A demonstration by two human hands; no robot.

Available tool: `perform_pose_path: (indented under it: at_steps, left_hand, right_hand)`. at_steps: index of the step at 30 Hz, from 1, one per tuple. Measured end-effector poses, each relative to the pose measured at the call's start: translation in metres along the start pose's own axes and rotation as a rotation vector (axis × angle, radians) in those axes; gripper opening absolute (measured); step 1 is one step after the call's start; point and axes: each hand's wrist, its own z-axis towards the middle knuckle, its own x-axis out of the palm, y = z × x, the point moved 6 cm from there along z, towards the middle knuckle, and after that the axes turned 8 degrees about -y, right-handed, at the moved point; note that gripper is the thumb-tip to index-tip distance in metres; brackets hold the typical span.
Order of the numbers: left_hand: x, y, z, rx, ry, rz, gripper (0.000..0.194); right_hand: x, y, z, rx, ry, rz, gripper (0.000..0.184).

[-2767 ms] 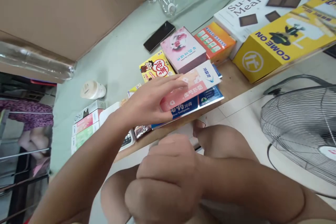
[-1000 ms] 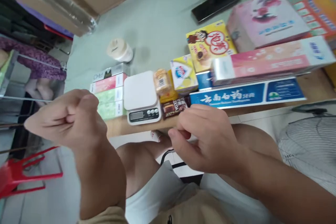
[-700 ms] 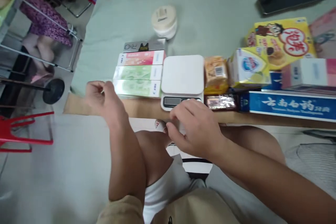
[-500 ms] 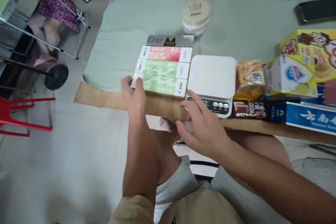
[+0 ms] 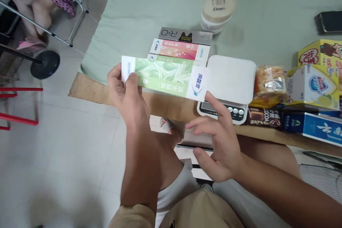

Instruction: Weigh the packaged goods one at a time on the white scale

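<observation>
My left hand grips the left end of a green and white toothpaste box, lifted above the table edge. Beneath and behind it, another green box is mostly covered. A pink toothpaste box and a dark grey box lie farther back in the same row. My right hand is open, fingers apart, its index fingertip close to the held box's right end; whether they touch I cannot tell. A white kitchen scale with a button panel stands to the right, its left corner partly behind the box.
A Dove jar stands behind the boxes. Right of the scale are a wrapped snack, a cocoa packet, a yellow soap box and a blue box. A phone lies far right. Another person's legs show at left.
My left hand has raised the nearest green toothpaste box off the table and tilted it toward me. My right hand has moved back from the scale's front, fingers spread. The view has shifted slightly.
</observation>
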Motion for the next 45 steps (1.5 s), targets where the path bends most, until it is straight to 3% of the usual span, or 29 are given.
perform_pose_path:
  at_steps: [2, 5, 7, 10, 12, 14, 16, 20, 23, 27, 33, 35, 40, 45]
  left_hand:
    - [0.006, -0.014, -0.003, -0.029, -0.087, -0.141, 0.041]
    - [0.032, -0.035, -0.008, -0.04, -0.023, -0.206, 0.047]
    - [0.049, -0.045, -0.013, -0.051, 0.023, -0.273, 0.048]
    - [0.074, -0.058, -0.023, -0.059, 0.067, -0.39, 0.046]
    - [0.091, -0.068, -0.031, -0.018, 0.104, -0.333, 0.048]
    - [0.109, -0.08, -0.039, 0.059, 0.175, -0.212, 0.053]
    - [0.124, -0.089, -0.047, 0.122, 0.254, -0.117, 0.054]
    - [0.143, -0.095, -0.056, 0.137, 0.388, -0.063, 0.052]
    - [0.148, -0.094, -0.059, 0.17, 0.443, -0.077, 0.053]
    - [0.143, -0.099, -0.063, 0.269, 0.414, -0.08, 0.046]
    - [0.137, -0.109, -0.069, 0.328, 0.305, -0.003, 0.026]
    - [0.139, -0.11, -0.072, 0.322, 0.309, -0.007, 0.022]
    - [0.14, -0.111, -0.076, 0.337, 0.35, -0.048, 0.028]
    - [0.137, -0.112, -0.077, 0.375, 0.333, -0.124, 0.028]
  right_hand:
    - [-0.005, 0.004, -0.007, -0.071, -0.027, 0.038, 0.028]
    - [-0.008, 0.001, -0.021, -0.097, -0.009, 0.129, 0.038]
    - [-0.014, -0.009, -0.029, 0.0, -0.045, 0.195, 0.041]
    - [-0.031, -0.029, -0.036, 0.278, -0.094, 0.236, 0.053]
    - [-0.038, -0.041, -0.039, 0.498, 0.016, 0.263, 0.059]
    - [-0.044, -0.048, -0.042, 0.663, 0.142, 0.282, 0.054]
    - [-0.052, -0.052, -0.041, 0.725, 0.17, 0.281, 0.046]
    - [-0.065, -0.063, -0.035, 0.781, 0.079, 0.283, 0.042]
    - [-0.071, -0.072, -0.029, 0.833, 0.013, 0.3, 0.038]
    - [-0.079, -0.079, -0.02, 0.9, -0.062, 0.347, 0.037]
    - [-0.094, -0.079, -0.013, 0.826, -0.067, 0.19, 0.066]
    - [-0.097, -0.081, -0.014, 0.815, -0.083, 0.166, 0.068]
    - [-0.09, -0.086, -0.02, 0.847, -0.14, 0.388, 0.059]
    - [-0.08, -0.091, -0.019, 0.815, -0.16, 0.402, 0.056]
